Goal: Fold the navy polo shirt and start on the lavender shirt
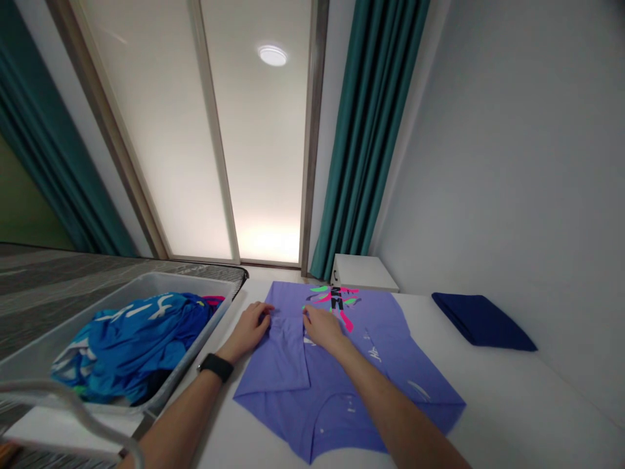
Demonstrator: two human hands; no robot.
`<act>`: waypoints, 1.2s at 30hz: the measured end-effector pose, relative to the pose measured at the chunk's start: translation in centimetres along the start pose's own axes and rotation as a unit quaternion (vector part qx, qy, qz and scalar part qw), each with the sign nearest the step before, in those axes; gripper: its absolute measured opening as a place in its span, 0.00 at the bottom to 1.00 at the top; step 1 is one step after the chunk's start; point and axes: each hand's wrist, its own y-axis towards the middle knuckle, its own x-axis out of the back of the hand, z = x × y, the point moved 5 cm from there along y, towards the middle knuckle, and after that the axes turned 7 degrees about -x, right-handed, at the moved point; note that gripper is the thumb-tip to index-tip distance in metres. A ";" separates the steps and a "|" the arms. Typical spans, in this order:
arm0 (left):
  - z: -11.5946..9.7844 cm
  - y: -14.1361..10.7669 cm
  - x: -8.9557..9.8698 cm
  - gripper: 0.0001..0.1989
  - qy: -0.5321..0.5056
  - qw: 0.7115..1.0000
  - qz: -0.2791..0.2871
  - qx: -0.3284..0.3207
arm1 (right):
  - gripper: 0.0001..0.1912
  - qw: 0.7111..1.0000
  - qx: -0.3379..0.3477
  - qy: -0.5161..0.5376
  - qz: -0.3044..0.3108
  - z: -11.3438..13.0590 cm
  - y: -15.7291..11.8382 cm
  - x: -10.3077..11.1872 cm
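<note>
A purple T-shirt [361, 371] lies spread on a white surface, its neckline towards me and its left side folded inward over the body. Pink, green and black print shows at its far end. My left hand [251, 326], with a black watch [216, 367] on the wrist, has finger and thumb closed on the shirt's outer left fold. My right hand [321, 327] pinches the inner edge of the folded-over part, near the print. Small wrinkles run through the cloth between both hands. The right forearm lies across the shirt and covers part of it.
Left of the shirt stands a translucent plastic bin [161, 281] with blue clothes [131, 345] heaped in it. A folded navy cloth [481, 322] lies to the right. Beyond the white surface [527, 404] are a white cabinet [366, 270], a teal curtain [366, 143] and frosted sliding doors [263, 163].
</note>
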 end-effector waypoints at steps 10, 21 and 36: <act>-0.4 0.0 0.3 0.14 0.015 1.000 0.002 -0.006 | 0.09 1.000 -0.018 0.009 -0.008 0.1 1.2 -1.4; -11.7 -2.9 0.2 0.06 0.058 0.957 0.211 -0.191 | 0.14 0.996 0.021 0.078 0.031 -1.1 2.6 -2.2; -13.5 -5.7 0.8 0.04 0.136 0.925 0.262 -0.239 | 0.05 0.998 0.015 0.052 0.023 -0.8 3.1 -1.6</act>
